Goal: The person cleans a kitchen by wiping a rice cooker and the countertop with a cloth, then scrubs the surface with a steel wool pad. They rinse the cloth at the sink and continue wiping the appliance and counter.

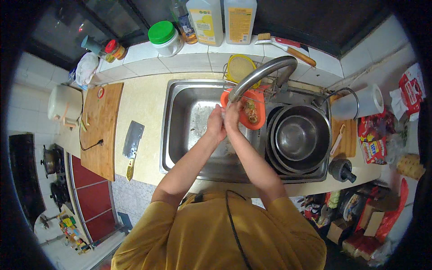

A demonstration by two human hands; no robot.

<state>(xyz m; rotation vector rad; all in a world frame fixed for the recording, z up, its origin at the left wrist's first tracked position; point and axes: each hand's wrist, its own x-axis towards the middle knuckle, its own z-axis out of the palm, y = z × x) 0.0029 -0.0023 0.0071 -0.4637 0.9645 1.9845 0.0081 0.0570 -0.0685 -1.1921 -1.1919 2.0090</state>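
Note:
Over the stainless steel sink basin, my left hand and my right hand meet under the spout of the curved metal faucet. Whether anything small lies between the hands, or how the fingers are set, is too blurred to tell. Just right of them, an orange plastic strainer basket with food scraps in it sits in the basin, partly behind the faucet. A yellow mesh strainer rests in a wire rack behind the faucet.
Nested metal bowls fill the right basin. On the left counter lie a cleaver and a wooden cutting board with a plug cord. Large bottles, a green-lidded jar and brushes line the back ledge. A mortar stands at right.

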